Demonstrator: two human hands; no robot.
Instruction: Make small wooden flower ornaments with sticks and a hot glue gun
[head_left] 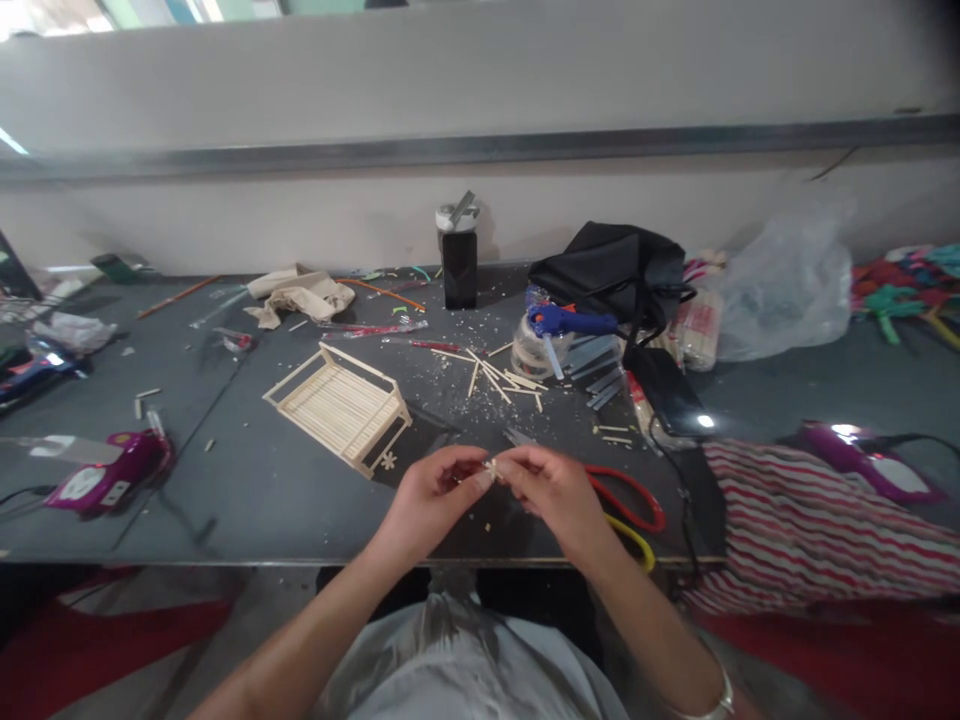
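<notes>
Near the table's front edge my left hand and my right hand meet, fingertips pinched on a small pale wooden piece between them. Its exact shape is partly hidden by the fingers. Left of my hands stands a small frame of wooden sticks with a slatted base and raised sides. A little star-shaped wooden piece lies by its near right corner. Beyond my hands is a loose pile of thin wooden sticks. Scissors with a red handle and a yellow handle lie beside my right hand.
A blue glue gun rests on a tape roll near a black bag. A dark phone leans on a container. Purple devices lie at both sides, with striped cloth at right.
</notes>
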